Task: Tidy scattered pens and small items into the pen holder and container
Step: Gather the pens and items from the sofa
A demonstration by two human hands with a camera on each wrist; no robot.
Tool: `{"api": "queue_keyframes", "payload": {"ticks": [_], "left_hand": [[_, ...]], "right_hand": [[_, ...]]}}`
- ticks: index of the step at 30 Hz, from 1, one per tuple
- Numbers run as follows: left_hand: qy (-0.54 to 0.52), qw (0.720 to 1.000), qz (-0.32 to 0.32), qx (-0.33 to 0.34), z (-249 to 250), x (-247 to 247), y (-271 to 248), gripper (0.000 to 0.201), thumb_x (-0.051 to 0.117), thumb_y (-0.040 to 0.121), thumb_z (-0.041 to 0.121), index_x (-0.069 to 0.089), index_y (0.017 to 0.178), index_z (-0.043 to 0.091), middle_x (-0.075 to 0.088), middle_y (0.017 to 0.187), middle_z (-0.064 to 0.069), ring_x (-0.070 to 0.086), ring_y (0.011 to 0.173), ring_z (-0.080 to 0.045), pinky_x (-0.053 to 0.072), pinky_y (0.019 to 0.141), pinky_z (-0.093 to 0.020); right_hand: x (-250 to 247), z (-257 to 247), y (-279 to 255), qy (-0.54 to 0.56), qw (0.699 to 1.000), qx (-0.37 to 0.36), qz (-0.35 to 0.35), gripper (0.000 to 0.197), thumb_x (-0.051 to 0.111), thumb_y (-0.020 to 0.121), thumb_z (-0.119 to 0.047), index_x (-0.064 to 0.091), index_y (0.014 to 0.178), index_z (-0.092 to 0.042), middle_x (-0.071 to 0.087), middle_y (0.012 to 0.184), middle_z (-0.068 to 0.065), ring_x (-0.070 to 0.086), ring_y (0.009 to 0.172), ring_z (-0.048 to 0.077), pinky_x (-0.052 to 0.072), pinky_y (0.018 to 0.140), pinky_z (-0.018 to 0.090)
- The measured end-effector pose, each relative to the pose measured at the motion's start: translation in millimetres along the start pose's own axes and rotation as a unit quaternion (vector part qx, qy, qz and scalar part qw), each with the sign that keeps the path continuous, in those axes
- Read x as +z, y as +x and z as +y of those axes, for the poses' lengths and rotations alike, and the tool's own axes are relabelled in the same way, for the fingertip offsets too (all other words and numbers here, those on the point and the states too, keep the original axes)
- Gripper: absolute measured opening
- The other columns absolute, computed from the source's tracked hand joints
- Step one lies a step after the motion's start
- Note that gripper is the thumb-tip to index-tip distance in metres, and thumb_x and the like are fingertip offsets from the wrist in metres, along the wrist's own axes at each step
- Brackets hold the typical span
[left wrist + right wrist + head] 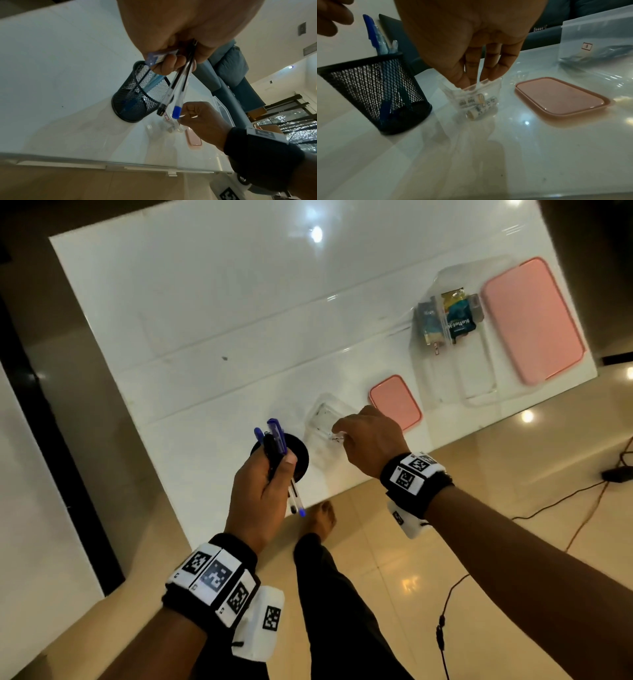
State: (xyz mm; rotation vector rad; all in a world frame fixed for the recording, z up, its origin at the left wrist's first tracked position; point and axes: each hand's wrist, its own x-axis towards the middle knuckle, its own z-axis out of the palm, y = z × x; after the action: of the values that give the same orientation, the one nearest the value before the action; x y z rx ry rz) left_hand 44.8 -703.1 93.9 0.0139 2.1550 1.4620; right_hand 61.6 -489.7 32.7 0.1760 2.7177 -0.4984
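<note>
Left hand (263,494) up close, fingers wrapped round a bundle of pens (178,88) just above the mesh pen holder (137,93). Right hand (370,440) beside it, fingertips (471,79) dipped inside the small clear container (471,100), small rolls below them; whether they pinch anything is unclear.

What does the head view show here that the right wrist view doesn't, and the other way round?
Only the head view shows the left hand gripping a bundle of pens, and the packets in the big clear box. Only the right wrist view shows small paper rolls inside the little clear bag and pens standing in the holder. Both show the right hand, the black mesh pen holder and the small pink lid.
</note>
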Motion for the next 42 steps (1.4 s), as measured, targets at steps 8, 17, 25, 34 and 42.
{"api": "queue_keyframes", "payload": {"ticks": [8,17,25,34,42], "left_hand": [[0.039,0.998,0.020,0.054,-10.6,-27.5,-0.9,0.033,0.047,0.095,0.042,0.061,0.099,0.012,0.064,0.086,-0.004,0.063,0.083,-0.018,0.051,0.075,-0.043],[0.001,0.998,0.039,0.052,1.9,-33.8,21.0,0.016,0.061,0.093,0.029,0.069,0.103,0.019,0.072,0.095,0.000,0.067,0.090,-0.006,0.054,0.078,-0.020],[0.062,0.995,0.008,0.079,-17.0,-34.6,22.4,0.011,0.068,0.088,0.015,0.071,0.099,0.015,0.071,0.096,0.003,0.065,0.089,-0.004,0.053,0.078,-0.015],[0.102,0.988,0.015,0.116,-5.6,-45.0,19.3,0.032,0.077,0.079,0.019,0.065,0.109,0.023,0.056,0.105,0.006,0.053,0.068,-0.012,0.044,0.061,-0.015],[-0.049,0.995,0.029,0.082,32.0,-55.4,6.9,0.031,0.042,0.090,0.002,0.063,0.111,0.013,0.065,0.100,-0.003,0.054,0.074,-0.004,0.044,0.067,-0.016]], "right_hand": [[-18.8,-43.7,-23.0,0.298,0.937,0.123,0.133,0.014,0.064,0.086,-0.016,0.072,0.092,-0.027,0.068,0.084,-0.019,0.062,0.078,0.002,0.043,0.068,0.013],[2.9,-85.0,-36.3,0.318,0.937,0.133,0.049,0.021,0.063,0.088,-0.028,0.058,0.105,-0.038,0.065,0.088,-0.018,0.062,0.077,0.000,0.051,0.071,0.025],[13.2,-84.2,-27.8,0.343,0.922,0.168,0.064,0.013,0.063,0.090,-0.030,0.059,0.096,-0.041,0.062,0.080,-0.019,0.058,0.072,-0.003,0.043,0.067,0.020],[9.6,-78.3,-36.2,0.351,0.917,0.175,0.066,0.010,0.063,0.090,-0.031,0.063,0.098,-0.038,0.063,0.082,-0.018,0.059,0.071,0.000,0.045,0.068,0.021],[-23.1,-92.9,-57.8,0.427,0.883,0.133,0.139,0.015,0.068,0.087,-0.017,0.068,0.097,-0.028,0.064,0.075,-0.012,0.059,0.067,0.003,0.044,0.061,0.014]]}}
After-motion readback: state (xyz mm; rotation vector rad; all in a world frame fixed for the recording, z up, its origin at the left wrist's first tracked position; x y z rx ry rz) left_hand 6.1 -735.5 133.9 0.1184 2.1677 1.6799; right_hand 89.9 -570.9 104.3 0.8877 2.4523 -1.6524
